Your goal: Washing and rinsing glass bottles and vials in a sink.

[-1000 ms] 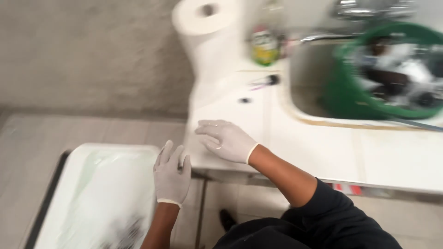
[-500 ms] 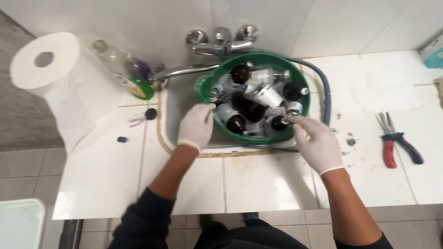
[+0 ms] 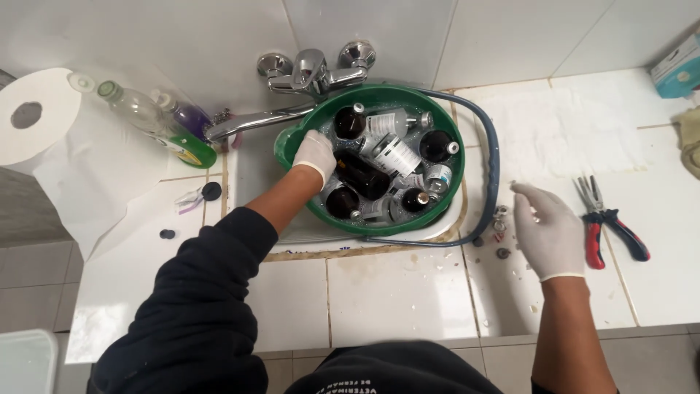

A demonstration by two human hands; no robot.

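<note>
Left hand [image 3: 315, 153] is in the green tub [image 3: 437, 211]; its fingertips are hidden among the brown bottles [image 3: 362, 175], so whether they grip one cannot be told. Right hand [image 3: 548, 232]: palm faces down, underside unseen. Small bits [image 3: 500, 233] beside it are too small to identify. Paper roll [image 3: 33, 117] cut off at left edge. Blue box [image 3: 677, 69] and a cloth [image 3: 689, 142] cut off at right edge. White bin [image 3: 25, 361] cropped at lower left corner.

Green basin [image 3: 437, 211] in sink; dark brown and clear bottles [image 3: 397, 155] lying jumbled inside, wet
</note>
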